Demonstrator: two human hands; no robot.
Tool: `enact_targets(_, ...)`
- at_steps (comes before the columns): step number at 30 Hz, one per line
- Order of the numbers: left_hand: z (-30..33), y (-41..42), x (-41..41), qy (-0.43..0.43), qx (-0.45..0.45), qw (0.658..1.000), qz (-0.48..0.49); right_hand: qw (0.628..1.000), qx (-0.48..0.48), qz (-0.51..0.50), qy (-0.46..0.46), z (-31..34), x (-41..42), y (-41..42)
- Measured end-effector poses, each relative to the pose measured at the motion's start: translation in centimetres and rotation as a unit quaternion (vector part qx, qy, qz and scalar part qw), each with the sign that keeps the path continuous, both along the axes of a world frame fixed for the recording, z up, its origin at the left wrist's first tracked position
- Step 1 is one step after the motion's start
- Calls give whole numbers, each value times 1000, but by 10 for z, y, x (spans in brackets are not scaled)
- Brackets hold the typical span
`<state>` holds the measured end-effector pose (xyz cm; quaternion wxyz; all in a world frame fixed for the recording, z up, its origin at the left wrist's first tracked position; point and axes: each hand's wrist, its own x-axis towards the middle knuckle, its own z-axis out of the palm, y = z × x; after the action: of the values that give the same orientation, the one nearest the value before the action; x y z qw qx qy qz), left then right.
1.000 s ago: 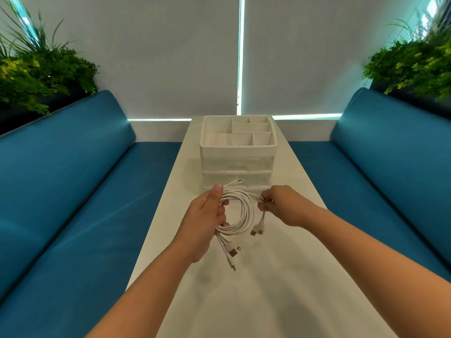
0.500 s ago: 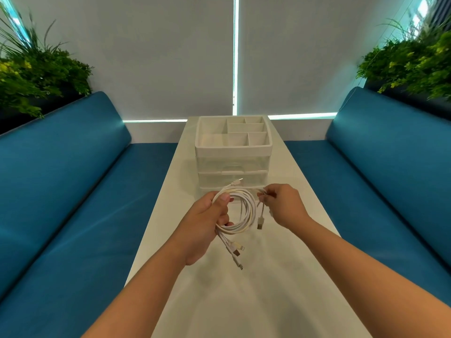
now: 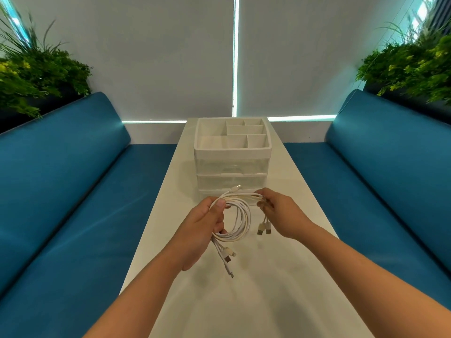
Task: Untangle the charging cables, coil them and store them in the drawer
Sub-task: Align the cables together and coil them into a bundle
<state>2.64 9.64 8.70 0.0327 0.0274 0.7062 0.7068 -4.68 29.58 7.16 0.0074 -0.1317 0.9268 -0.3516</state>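
Observation:
A bundle of white charging cables (image 3: pixel 244 219) hangs in a loose coil above the white table (image 3: pixel 280 276). My left hand (image 3: pixel 202 230) grips the coil's left side, thumb on top. My right hand (image 3: pixel 280 213) pinches the strands at the coil's upper right. Two plugs dangle below my right fingers, and several plug ends hang under my left hand. Behind the cables stands a clear drawer organizer (image 3: pixel 231 167) with a white compartment tray on top; its drawers are closed.
Blue cushioned benches (image 3: pixel 73 191) run along both sides of the narrow table. Green plants (image 3: pixel 36 74) sit behind each bench back. A white blind covers the window at the far end.
My hands and the coil sit slightly closer to the organizer. My right hand has drawn the strands a little further right, stretching the top of the coil.

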Motion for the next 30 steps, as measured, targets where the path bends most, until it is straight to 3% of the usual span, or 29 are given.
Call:
enact_targets(2, -1, 1, -1, 14, -27, 1000, -2, 997, 41, 50, 42, 4, 2, -2)
enact_targets(8, -1, 1, -4, 54, -90, 994, 1, 990, -74, 116, -9, 29, 10, -14)
enact_targets(15, -7, -11, -8, 53, -226, 972, 39, 990, 60, 110, 64, 44, 16, -17)
enact_targets(19, -5, -15, -8, 44, -262, 964, 17, 987, 26, 138, 82, 52, 11, -15)
enact_targets(24, 8, -11, -1, 35, -135, 989, -53, 980, -23, 174, 96, 61, -3, -11)
enact_targets(30, 27, 2, 3, 54, 20, 997, -48, 971, -145, 190, -15, 45, -1, -17)
